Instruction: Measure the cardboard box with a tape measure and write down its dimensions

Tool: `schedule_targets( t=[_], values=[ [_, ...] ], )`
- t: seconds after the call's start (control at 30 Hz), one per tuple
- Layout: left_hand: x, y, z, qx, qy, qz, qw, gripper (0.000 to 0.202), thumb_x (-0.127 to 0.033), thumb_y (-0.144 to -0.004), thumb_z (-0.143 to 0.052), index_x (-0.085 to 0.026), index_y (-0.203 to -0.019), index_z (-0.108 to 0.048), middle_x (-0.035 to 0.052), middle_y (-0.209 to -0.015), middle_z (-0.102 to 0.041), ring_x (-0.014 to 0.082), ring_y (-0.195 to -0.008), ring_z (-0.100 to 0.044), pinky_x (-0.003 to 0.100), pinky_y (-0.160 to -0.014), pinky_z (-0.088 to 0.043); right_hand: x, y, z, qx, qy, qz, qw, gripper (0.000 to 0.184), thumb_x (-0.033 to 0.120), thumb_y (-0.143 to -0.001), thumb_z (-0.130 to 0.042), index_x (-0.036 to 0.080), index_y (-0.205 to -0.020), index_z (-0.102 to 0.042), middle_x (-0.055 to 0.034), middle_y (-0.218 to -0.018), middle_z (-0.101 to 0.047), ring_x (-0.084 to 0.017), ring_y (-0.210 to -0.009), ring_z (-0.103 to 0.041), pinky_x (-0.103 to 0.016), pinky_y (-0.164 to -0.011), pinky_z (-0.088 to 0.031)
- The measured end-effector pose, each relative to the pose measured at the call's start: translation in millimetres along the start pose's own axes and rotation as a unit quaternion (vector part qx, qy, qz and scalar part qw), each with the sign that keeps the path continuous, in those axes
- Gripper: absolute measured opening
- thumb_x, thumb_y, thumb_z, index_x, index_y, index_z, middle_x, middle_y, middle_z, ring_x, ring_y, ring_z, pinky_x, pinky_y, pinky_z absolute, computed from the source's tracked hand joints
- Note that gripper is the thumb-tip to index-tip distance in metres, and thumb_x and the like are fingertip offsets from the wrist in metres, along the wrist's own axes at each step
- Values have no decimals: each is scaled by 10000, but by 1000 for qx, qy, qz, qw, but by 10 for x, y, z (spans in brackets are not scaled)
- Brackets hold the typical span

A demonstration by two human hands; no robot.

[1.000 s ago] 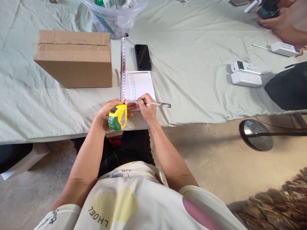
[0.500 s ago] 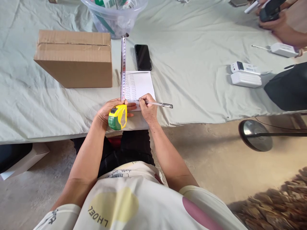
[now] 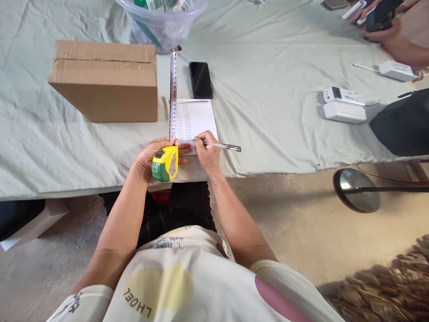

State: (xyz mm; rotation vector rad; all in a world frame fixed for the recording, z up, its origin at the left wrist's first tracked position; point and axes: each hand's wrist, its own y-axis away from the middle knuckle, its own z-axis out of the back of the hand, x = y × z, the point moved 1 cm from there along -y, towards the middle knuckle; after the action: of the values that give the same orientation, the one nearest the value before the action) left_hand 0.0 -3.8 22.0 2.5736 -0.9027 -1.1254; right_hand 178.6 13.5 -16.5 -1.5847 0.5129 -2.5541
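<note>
My left hand is closed around a yellow and green tape measure at the table's front edge. Its tape runs straight away from me, along the right side of a brown cardboard box. My right hand grips a clear pen, its tip on a white sheet of paper covered with rows of written figures. The sheet lies just right of the tape.
A black phone lies beyond the paper and a clear plastic tub stands at the tape's far end. White devices lie at the right, where another person's hand holds a dark device. A lamp base stands on the floor.
My hands stay where they were; the pen shifts only slightly on the paper. The other person's hand at the top right has lifted its dark device a little.
</note>
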Motion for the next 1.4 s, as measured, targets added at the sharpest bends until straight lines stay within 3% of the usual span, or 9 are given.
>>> schedule_targets(
  t=[0.27, 0.5, 0.93, 1.27, 1.4],
  values=[
    [22, 5, 8, -6, -7, -11, 1000, 82, -170, -832, -659, -113, -879, -695, 188, -1069, -750, 350, -1128, -691, 492, -920, -593, -3, 6, 12, 6, -3, 2, 1000, 165, 240, -864, -495, 228, -703, -464, 51, -613, -500, -118, -580, -477, -264, -604, -390],
    [17, -29, 45, 18, 3, 4, 1000, 51, -167, -825, -664, -122, -827, -688, 178, -1035, -755, 338, -1104, -702, 508, -944, -580, -6, -2, -1, 10, 6, 1, 1000, 163, 234, -865, -498, 231, -710, -448, 52, -610, -496, -118, -577, -469, -263, -601, -384],
    [19, 0, 9, -12, -3, -3, 1000, 108, -165, -816, -687, -109, -906, -705, 193, -1047, -753, 350, -1100, -702, 513, -923, -594, -21, 3, 11, -23, -3, -3, 1000, 162, 246, -862, -496, 236, -706, -454, 51, -599, -495, -120, -551, -466, -268, -577, -383],
    [4, -2, 14, 9, -3, 1, 1000, 49, -163, -813, -675, -118, -826, -686, 198, -1082, -748, 347, -1128, -692, 523, -960, -578, -11, -2, 4, -3, 11, -8, 1000, 161, 254, -863, -492, 235, -708, -455, 53, -605, -507, -121, -572, -481, -267, -602, -391],
    [14, 9, 7, -2, -5, -3, 1000, 77, -162, -827, -662, -112, -876, -693, 201, -1089, -749, 354, -1132, -691, 514, -934, -591, -5, -4, 0, -11, 12, -14, 1000, 161, 255, -854, -486, 238, -700, -442, 52, -600, -501, -124, -575, -471, -269, -603, -386]
  ],
)
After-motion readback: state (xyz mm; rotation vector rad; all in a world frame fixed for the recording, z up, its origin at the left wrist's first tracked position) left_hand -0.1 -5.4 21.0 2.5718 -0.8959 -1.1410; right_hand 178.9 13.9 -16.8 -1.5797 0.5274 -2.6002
